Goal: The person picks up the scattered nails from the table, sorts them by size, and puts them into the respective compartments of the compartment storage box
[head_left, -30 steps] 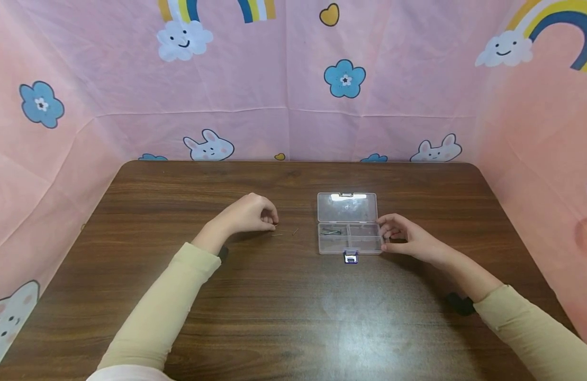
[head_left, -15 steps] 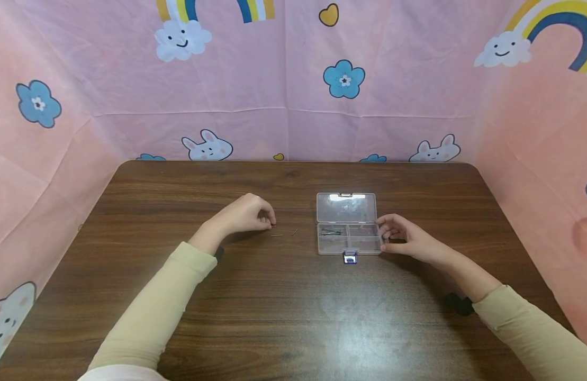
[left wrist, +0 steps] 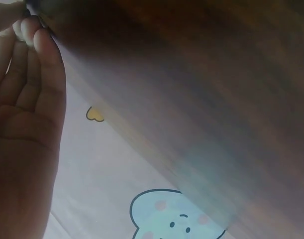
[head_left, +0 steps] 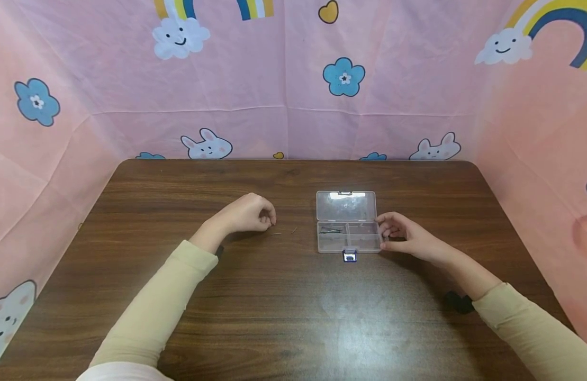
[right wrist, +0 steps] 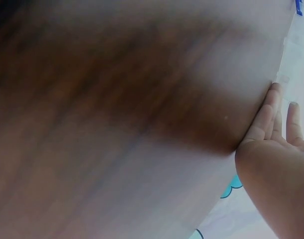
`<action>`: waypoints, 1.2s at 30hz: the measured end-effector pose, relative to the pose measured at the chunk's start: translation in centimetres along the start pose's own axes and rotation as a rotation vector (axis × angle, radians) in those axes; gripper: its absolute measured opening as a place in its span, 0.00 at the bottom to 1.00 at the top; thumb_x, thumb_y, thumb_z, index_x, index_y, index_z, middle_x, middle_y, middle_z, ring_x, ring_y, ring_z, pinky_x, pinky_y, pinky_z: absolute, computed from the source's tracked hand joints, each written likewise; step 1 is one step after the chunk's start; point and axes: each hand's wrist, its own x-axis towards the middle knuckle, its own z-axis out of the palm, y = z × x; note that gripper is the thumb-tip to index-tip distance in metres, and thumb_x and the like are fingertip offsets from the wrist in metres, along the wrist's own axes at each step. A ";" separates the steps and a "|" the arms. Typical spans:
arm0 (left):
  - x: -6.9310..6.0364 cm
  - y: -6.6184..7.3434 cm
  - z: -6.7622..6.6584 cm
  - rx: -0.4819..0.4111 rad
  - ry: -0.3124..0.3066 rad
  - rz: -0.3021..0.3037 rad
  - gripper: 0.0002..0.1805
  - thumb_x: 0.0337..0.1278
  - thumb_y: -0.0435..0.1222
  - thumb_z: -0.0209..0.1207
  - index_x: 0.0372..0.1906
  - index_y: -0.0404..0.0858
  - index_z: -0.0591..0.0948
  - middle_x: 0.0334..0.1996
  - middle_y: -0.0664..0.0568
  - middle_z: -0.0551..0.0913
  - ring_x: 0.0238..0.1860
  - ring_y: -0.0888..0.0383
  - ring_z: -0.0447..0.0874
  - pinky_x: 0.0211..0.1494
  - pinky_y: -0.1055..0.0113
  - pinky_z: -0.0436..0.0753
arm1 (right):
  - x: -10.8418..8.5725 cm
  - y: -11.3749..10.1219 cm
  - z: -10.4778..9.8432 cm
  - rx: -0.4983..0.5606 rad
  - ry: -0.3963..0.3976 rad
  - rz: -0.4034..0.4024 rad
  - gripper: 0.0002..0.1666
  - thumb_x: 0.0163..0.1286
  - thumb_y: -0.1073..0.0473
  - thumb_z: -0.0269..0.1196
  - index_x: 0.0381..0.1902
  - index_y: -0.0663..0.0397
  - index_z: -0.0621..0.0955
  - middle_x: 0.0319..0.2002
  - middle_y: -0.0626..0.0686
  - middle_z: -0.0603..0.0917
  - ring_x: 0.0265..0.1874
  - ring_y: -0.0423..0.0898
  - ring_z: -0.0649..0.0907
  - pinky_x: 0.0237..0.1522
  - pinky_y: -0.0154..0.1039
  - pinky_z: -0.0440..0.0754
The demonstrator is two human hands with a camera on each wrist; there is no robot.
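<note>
A clear plastic compartment box (head_left: pixel 364 244) lies on the table with its lid (head_left: pixel 346 209) folded back. Several thin dark nail-like pieces (head_left: pixel 330 230) sit in its upper left compartment. My right hand (head_left: pixel 407 238) grips the box's right side, thumb near the front corner and fingers behind. To the left of the box, two thin nails (head_left: pixel 276 234) lie loose on the wood. My left hand (head_left: pixel 247 213) is just beside them, thumb and fingertips pinched low at the table on another thin nail, mostly hidden. In the left wrist view, the left hand's fingers (left wrist: pixel 47 55) meet the thumb.
The brown wooden table (head_left: pixel 293 317) has rounded far corners. Pink printed cloth (head_left: pixel 283 79) hangs behind it and along both sides. The box's blue-edged latch (head_left: pixel 350 256) hangs open toward the front.
The small nail end seen at my left fingertips earlier is no longer visible. My left hand has barely shifted left. My right hand and the box stay in place.
</note>
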 end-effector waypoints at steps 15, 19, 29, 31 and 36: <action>1.4 2.1 0.7 0.019 0.099 0.094 0.07 0.61 0.27 0.65 0.35 0.41 0.90 0.31 0.55 0.88 0.31 0.62 0.77 0.39 0.68 0.78 | 0.0 -0.1 0.1 0.000 0.004 0.010 0.32 0.71 0.69 0.68 0.68 0.69 0.71 0.52 0.62 0.82 0.50 0.39 0.80 0.58 0.26 0.77; 2.0 2.8 1.1 -0.005 0.128 0.125 0.05 0.61 0.27 0.67 0.36 0.40 0.90 0.33 0.54 0.89 0.32 0.63 0.80 0.40 0.68 0.81 | 0.0 -0.1 0.0 0.000 0.005 0.006 0.31 0.71 0.70 0.68 0.68 0.69 0.71 0.53 0.62 0.82 0.51 0.40 0.80 0.59 0.27 0.77; 3.2 5.4 2.3 -0.044 0.127 0.220 0.07 0.60 0.26 0.65 0.37 0.38 0.90 0.35 0.53 0.90 0.32 0.64 0.79 0.39 0.72 0.80 | -0.1 -0.2 0.0 0.004 0.005 0.002 0.31 0.70 0.70 0.68 0.68 0.69 0.71 0.52 0.61 0.81 0.51 0.41 0.80 0.58 0.27 0.77; 3.6 5.7 2.6 -0.041 0.128 0.234 0.07 0.60 0.26 0.65 0.37 0.38 0.90 0.34 0.53 0.90 0.32 0.64 0.79 0.38 0.73 0.80 | -0.1 -0.2 0.0 0.003 0.006 -0.001 0.32 0.70 0.70 0.69 0.68 0.69 0.71 0.52 0.61 0.81 0.50 0.40 0.80 0.58 0.27 0.77; 4.3 6.6 3.2 -0.020 0.124 0.268 0.06 0.60 0.27 0.66 0.35 0.39 0.90 0.33 0.54 0.89 0.32 0.65 0.78 0.38 0.75 0.79 | -0.1 -0.1 0.1 0.004 0.007 -0.003 0.31 0.70 0.70 0.68 0.68 0.70 0.71 0.52 0.62 0.81 0.50 0.40 0.80 0.57 0.26 0.77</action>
